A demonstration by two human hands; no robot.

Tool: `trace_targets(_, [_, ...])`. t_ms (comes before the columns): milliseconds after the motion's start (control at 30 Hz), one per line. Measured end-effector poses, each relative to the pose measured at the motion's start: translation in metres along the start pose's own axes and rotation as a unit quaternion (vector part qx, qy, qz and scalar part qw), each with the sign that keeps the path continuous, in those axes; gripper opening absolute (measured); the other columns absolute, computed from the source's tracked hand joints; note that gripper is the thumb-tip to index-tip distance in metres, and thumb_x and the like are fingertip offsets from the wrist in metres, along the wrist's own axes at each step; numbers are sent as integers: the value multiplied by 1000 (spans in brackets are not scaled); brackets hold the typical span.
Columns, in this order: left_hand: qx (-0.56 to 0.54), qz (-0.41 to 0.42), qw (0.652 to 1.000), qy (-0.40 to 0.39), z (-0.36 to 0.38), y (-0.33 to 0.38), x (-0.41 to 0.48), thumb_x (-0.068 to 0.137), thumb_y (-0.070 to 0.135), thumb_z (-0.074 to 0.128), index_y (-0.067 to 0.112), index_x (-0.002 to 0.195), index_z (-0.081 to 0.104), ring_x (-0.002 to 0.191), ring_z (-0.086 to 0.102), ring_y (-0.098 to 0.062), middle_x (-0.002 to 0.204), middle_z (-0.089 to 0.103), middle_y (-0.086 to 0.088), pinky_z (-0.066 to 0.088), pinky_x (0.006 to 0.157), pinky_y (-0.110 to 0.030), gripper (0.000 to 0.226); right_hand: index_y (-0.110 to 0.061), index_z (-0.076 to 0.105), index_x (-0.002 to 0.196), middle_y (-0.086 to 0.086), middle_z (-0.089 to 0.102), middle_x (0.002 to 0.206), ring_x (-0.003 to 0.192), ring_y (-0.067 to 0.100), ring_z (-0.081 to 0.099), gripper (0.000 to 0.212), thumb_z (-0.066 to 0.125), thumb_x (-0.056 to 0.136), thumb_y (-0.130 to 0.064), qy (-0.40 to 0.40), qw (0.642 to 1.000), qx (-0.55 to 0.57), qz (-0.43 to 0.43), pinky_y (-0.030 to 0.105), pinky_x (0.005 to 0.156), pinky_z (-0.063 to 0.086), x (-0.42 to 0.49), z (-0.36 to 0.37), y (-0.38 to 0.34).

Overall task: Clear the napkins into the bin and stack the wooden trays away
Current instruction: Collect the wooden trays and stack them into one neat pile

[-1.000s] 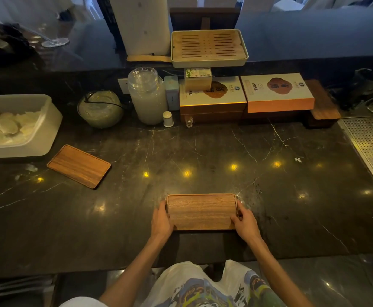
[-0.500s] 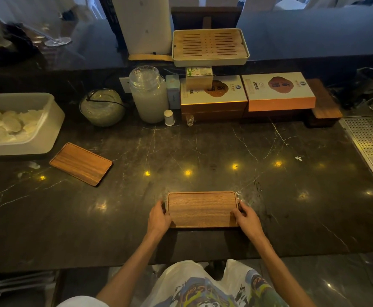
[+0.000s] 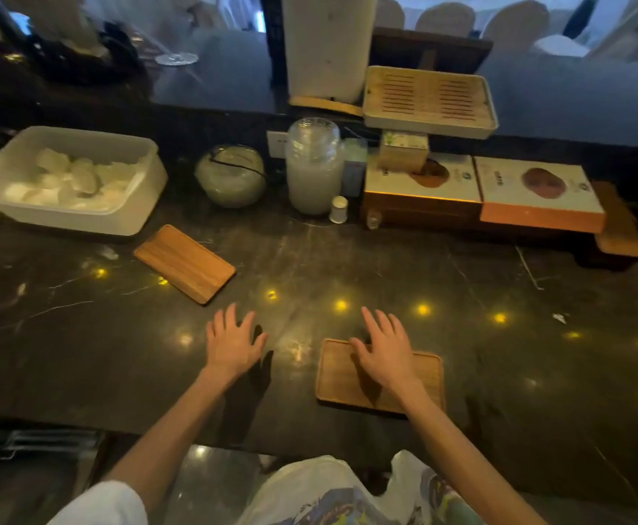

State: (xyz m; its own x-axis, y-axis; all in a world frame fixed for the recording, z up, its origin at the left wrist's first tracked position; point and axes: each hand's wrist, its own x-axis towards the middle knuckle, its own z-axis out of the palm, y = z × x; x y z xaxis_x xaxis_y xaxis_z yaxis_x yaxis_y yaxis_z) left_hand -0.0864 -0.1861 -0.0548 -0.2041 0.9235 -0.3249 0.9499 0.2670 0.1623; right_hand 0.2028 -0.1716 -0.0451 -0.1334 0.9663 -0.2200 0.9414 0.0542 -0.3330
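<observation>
Since the earlier frame both hands had let go of the near tray's (image 3: 419, 384) ends. Left hand (image 3: 232, 344) was out over bare counter (image 3: 499, 392), fingers spread, holding nothing; right hand (image 3: 385, 356) hovered over the tray w/ fingers splayed, contact unclear. Far-left tray (image 3: 184, 263) lay angled just near the white bin (image 3: 135, 214), napkins (image 3: 74, 180) already inside. Likely next: fetch 2nd tray. Best approach: pinch its long edges, lift flat, set square onto the near one, corners aligned.
</observation>
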Motion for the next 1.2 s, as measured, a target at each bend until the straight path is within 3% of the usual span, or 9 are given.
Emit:
trace_targets(100, [34, -16, 999, -6, -31, -67, 35, 92, 59, 40, 31, 149, 29, 149, 7, -35, 161, 14, -11, 5, 118, -58, 64, -24, 20, 154, 8, 30, 157, 146, 31, 20, 70, 43, 94, -53, -28, 998, -25, -43, 42, 119, 20, 38, 14, -78])
trace_targets(200, [46, -55, 997, -8, -70, -132, 75, 93, 60, 36, 30, 149, 27, 148, 8, -35, 161, 15, -9, 3, 116, -62, 65, -22, 23, 153, 8, 38, 152, 142, 31, 28, 71, 44, 93, -53, -36, 996, -22, -73, 42, 117, 24, 71, 37, -154])
trace_targets(367, [19, -98, 995, -16, -119, -209, 147, 97, 48, 42, 17, 144, 36, 143, 25, -36, 154, 31, -15, 16, 117, -57, 57, -17, 24, 152, 8, 51, 141, 128, 30, 47, 72, 48, 93, -51, -76, 995, 64, -14, 42, 104, 41, 119, 78, -252])
trace_targets(500, [-6, -78, 996, -40, -130, -231, 201, 99, 36, 45, 9, 141, 39, 133, 39, -40, 144, 43, -20, 34, 110, -51, 50, -14, 25, 145, 11, 60, 127, 115, 32, 57, 68, 57, 92, -41, -65, 990, 114, 53, 44, 91, 50, 142, 99, -289])
trace_targets(700, [-85, -75, 992, -50, -114, -229, 249, 98, 31, 48, 4, 136, 45, 128, 40, -41, 137, 46, -24, 36, 108, -50, 47, -4, 30, 145, 15, 50, 135, 125, 31, 49, 66, 59, 94, -33, -73, 977, 156, 127, 39, 105, 42, 167, 113, -306])
trace_targets(900, [-212, -152, 965, -37, -104, -236, 243, 88, 23, 66, 6, 117, 57, 120, 50, -39, 126, 57, -20, 41, 104, -46, 35, -8, 53, 130, 14, 58, 129, 120, 29, 55, 40, 62, 92, -15, -65, 917, 325, 222, 40, 107, 44, 180, 108, -303])
trace_targets(967, [-265, -163, 950, -30, -100, -235, 233, 85, 17, 70, 5, 109, 56, 114, 54, -37, 118, 60, -19, 43, 100, -47, 30, -9, 52, 132, 13, 60, 128, 118, 26, 56, 42, 61, 91, -8, -51, 900, 367, 230, 43, 104, 47, 177, 102, -292])
trace_targets(1067, [-340, -167, 925, -31, -99, -219, 215, 82, 10, 72, 7, 99, 50, 101, 58, -33, 106, 60, -17, 49, 92, -48, 27, -8, 47, 137, 12, 64, 118, 103, 19, 61, 51, 62, 90, -1, -31, 865, 436, 248, 34, 92, 53, 168, 81, -265])
trace_targets(1200, [-400, -131, 906, -41, -104, -175, 179, 83, 7, 70, 11, 94, 43, 81, 48, -24, 81, 49, -5, 43, 73, -40, 29, 0, 54, 130, 15, 68, 111, 100, 24, 66, 45, 65, 86, 4, -19, 801, 544, 249, 31, 84, 56, 145, 35, -209])
